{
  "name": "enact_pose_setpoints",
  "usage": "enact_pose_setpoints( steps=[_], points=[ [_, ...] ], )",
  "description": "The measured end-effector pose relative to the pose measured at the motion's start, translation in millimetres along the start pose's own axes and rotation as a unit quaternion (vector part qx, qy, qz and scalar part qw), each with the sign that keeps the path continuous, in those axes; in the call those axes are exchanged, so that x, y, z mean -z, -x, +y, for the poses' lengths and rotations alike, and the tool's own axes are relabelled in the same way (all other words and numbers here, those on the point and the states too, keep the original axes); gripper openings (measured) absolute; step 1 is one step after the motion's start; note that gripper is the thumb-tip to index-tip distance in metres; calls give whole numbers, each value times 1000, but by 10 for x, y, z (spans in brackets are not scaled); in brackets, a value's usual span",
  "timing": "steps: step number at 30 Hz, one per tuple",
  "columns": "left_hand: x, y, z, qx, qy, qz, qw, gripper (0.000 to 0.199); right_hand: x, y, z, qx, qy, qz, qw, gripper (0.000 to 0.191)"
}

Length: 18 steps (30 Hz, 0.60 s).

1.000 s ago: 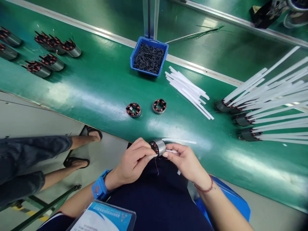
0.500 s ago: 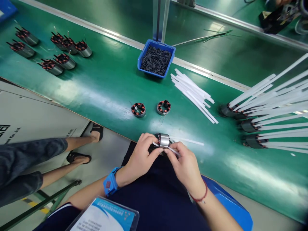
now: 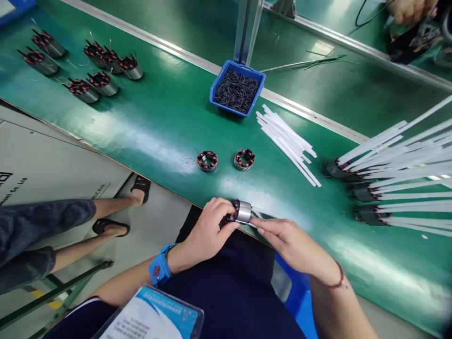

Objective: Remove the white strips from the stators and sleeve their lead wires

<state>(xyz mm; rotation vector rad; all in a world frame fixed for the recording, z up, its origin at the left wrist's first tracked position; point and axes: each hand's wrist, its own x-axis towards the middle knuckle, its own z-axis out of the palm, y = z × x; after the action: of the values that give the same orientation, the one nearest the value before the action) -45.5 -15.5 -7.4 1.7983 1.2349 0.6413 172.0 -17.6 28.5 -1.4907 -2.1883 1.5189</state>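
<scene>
A metal stator (image 3: 243, 211) lies on its side at the table's front edge, its wound end toward my left hand (image 3: 212, 229). That hand's fingers and thumb close round the wound end. On the other side my right hand (image 3: 282, 235) pinches a thin white tube at the stator's open end; part of the tube is hidden by the fingers. More white tubing shows behind that hand. Two coil rings, one on the left (image 3: 207, 161) and one on the right (image 3: 244, 159), rest on the green table (image 3: 165, 136) beyond my hands.
A blue bin (image 3: 237, 112) holds small black pieces. Loose white tubes (image 3: 286, 141) lie right of it. Stators with long white tubes (image 3: 370, 215) stand far right, several bare-wired stators (image 3: 102, 84) far left. A person's feet (image 3: 141, 190) show below left; another person's hand (image 3: 411, 12) is top right.
My right hand has shifted right and turned flatter, its fingers now stretched along the tube. My left hand stays at the stator, which has moved slightly right in view.
</scene>
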Motion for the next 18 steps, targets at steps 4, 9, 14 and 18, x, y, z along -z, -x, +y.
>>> enact_pose_setpoints(
  steps=[4,9,14,18],
  points=[
    [34,-13,3,12,-11,-6,1000,5,363,-66,7,40,62,-46,996,36],
    [32,-14,-10,8,-20,-1,1000,9,710,-518,323,-54,246,347,903,28],
    [24,28,-19,19,-43,-8,999,8,847,-961,572,-136,356,339,860,22],
    [44,51,-12,25,-53,-20,998,10,799,-826,466,-117,300,329,888,14]
  ],
)
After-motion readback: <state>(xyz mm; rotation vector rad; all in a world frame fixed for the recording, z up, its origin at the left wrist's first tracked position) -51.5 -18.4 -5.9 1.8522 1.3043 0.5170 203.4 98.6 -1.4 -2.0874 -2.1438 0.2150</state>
